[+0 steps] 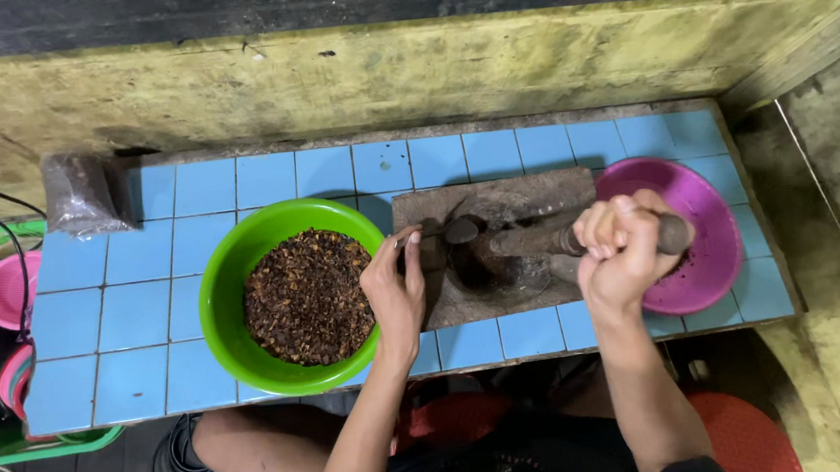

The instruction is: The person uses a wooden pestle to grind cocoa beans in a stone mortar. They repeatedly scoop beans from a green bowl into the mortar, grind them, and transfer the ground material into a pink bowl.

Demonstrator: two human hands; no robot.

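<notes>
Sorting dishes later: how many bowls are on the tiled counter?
2: a green bowl of dark bits left of the stone slab, a purple bowl right.

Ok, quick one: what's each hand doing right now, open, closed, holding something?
Left hand: closed on a spoon over the stone slab.
Right hand: fist closed around the pestle handle.

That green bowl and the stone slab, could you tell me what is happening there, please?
A person sits at a blue-tiled counter. The right hand has a closed grip on the handle of a stone pestle lying across the stone slab. The left hand rests at the slab's left edge, holding a small dark tool. The green bowl, left of the slab, is full of dark brown bits. A purple bowl sits to the right.
</notes>
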